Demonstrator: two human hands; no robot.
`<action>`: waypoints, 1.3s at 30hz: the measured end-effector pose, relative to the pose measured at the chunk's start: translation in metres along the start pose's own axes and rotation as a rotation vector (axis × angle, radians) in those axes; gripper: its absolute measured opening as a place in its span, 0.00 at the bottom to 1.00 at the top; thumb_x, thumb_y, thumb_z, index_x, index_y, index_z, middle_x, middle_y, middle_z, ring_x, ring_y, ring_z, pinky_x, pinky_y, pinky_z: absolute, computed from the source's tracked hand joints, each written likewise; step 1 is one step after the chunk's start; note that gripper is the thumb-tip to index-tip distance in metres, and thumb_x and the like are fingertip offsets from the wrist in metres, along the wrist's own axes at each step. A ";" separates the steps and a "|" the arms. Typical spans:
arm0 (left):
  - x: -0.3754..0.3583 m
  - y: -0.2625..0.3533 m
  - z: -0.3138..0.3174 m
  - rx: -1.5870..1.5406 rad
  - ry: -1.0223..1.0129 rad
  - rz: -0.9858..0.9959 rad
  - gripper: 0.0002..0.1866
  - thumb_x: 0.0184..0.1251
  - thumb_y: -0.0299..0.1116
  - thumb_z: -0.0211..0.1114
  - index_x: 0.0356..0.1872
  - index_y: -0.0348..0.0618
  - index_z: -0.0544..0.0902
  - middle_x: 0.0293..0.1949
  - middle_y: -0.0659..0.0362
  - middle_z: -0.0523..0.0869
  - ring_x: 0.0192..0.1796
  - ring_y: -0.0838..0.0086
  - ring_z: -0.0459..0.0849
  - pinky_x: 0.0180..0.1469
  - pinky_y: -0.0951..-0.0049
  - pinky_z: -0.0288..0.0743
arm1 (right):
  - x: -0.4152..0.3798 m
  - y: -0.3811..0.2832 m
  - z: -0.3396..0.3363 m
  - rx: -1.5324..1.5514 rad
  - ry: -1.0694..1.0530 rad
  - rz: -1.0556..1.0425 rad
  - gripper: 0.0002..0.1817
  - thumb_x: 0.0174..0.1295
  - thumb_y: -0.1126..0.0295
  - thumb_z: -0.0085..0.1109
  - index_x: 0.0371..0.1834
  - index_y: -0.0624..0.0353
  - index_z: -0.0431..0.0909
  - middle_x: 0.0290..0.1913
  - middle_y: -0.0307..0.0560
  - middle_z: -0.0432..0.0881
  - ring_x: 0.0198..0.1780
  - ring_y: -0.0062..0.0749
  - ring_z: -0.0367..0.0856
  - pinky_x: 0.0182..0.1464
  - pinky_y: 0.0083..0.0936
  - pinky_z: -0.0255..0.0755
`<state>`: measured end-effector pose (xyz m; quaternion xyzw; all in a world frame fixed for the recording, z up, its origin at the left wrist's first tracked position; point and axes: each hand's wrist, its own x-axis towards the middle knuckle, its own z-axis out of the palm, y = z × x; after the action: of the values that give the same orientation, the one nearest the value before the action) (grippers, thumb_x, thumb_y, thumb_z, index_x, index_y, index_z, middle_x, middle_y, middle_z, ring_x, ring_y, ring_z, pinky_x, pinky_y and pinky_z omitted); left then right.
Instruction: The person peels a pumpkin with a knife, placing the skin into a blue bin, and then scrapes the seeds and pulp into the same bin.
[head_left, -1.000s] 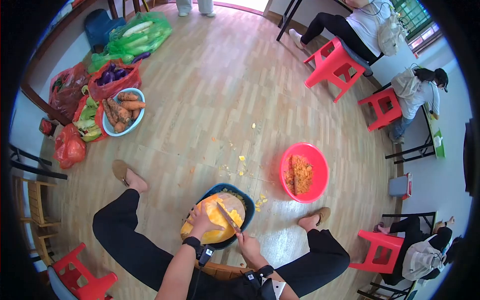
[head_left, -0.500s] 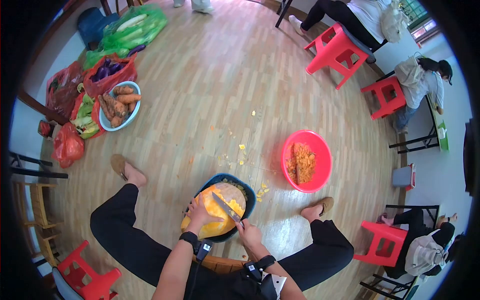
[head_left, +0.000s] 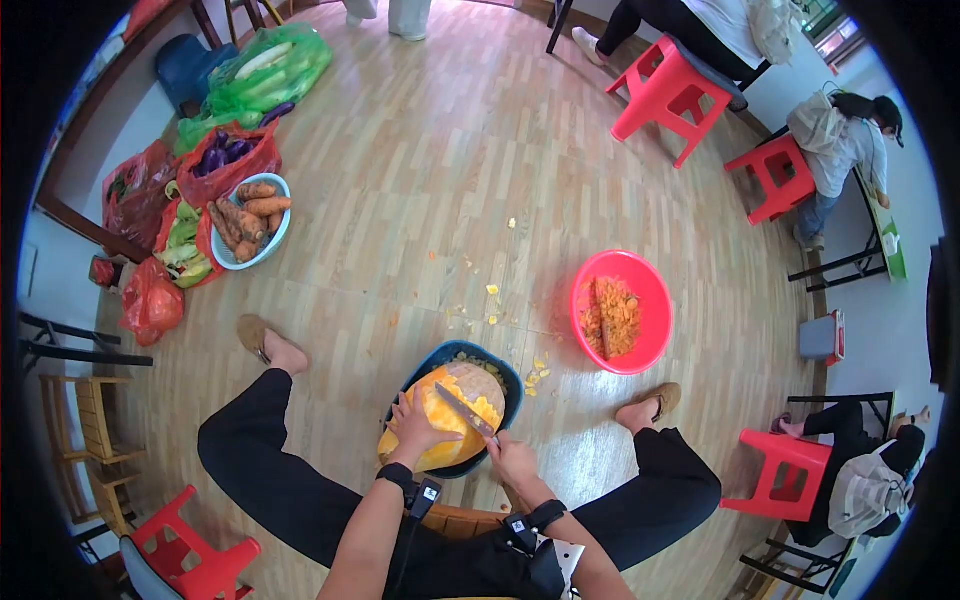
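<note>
A large pumpkin (head_left: 430, 440), its rind partly pared away to bright orange flesh, lies in a dark blue tub (head_left: 517, 400) between my feet. My left hand (head_left: 420, 432) rests on the pared side of the pumpkin with thumb and fingers spread. In my right hand (head_left: 514, 460) is a knife (head_left: 464, 410), gripped by its handle. Its blade points up and left across the pumpkin, near the border between peeled flesh and pale rind. Bits of peel (head_left: 470, 357) show in the tub behind the pumpkin.
A pink basin (head_left: 665, 320) with shredded orange food (head_left: 622, 315) stands front right. Peel scraps (head_left: 537, 375) dot the floor. At left are a basket (head_left: 240, 262) of carrots (head_left: 240, 220) and bags of eggplants (head_left: 222, 155) and greens. People sit on red stools (head_left: 780, 475) along the right.
The whole view has shifted slightly, so most things appear further right. Both hands keep nearly the same place on the pumpkin and knife. A person's legs at the top have moved slightly.
</note>
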<state>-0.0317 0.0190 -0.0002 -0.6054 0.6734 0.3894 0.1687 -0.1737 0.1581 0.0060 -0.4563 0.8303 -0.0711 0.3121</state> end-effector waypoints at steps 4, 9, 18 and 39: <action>0.002 -0.002 0.000 -0.002 -0.011 -0.004 0.71 0.17 0.59 0.77 0.68 0.55 0.41 0.68 0.43 0.44 0.68 0.44 0.43 0.62 0.38 0.42 | -0.001 -0.005 -0.004 -0.010 0.021 0.014 0.20 0.62 0.49 0.42 0.30 0.56 0.70 0.19 0.57 0.77 0.24 0.55 0.77 0.26 0.47 0.70; 0.003 -0.002 0.000 -0.003 -0.021 -0.014 0.72 0.16 0.60 0.77 0.68 0.56 0.40 0.68 0.44 0.43 0.69 0.45 0.42 0.62 0.38 0.41 | 0.002 -0.004 -0.005 -0.033 -0.004 0.023 0.20 0.62 0.49 0.41 0.31 0.56 0.69 0.20 0.56 0.77 0.25 0.54 0.77 0.27 0.45 0.70; 0.002 -0.001 0.008 0.009 -0.034 -0.047 0.71 0.18 0.59 0.77 0.68 0.57 0.38 0.69 0.45 0.37 0.70 0.47 0.36 0.63 0.38 0.35 | 0.019 -0.013 0.003 -0.104 -0.045 0.011 0.22 0.63 0.48 0.39 0.33 0.57 0.69 0.22 0.55 0.79 0.26 0.50 0.79 0.28 0.43 0.71; -0.010 -0.022 0.002 -0.024 -0.039 -0.047 0.71 0.16 0.61 0.76 0.68 0.57 0.40 0.68 0.47 0.46 0.69 0.51 0.44 0.61 0.36 0.42 | 0.026 0.001 0.023 0.199 0.081 -0.002 0.25 0.63 0.46 0.38 0.32 0.59 0.71 0.20 0.55 0.77 0.21 0.46 0.78 0.23 0.40 0.70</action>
<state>-0.0093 0.0278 -0.0018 -0.6151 0.6509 0.4054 0.1835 -0.1710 0.1416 -0.0244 -0.4204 0.8307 -0.1720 0.3219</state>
